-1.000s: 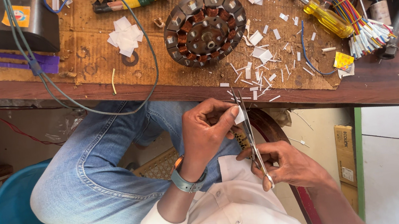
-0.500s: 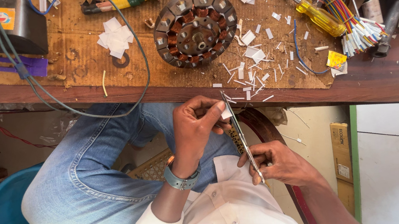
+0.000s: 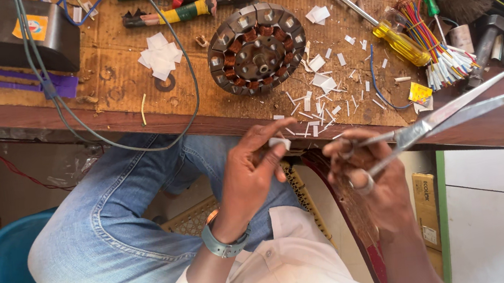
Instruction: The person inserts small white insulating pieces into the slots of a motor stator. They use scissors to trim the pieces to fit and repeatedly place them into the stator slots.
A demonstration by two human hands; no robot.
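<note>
The scissors (image 3: pixel 445 116) no longer point down toward the person's lap: the right hand (image 3: pixel 369 169) now swings them up and out to the right, so the slightly parted blades lie almost level along the desk (image 3: pixel 503 122) edge, their tips well clear of the left hand (image 3: pixel 255 172). The two hands, close together a moment ago with the blades between them, are now apart. The left hand's grip is now on a small white paper piece (image 3: pixel 279 143) pinched at its fingertips, away from the blades.
</note>
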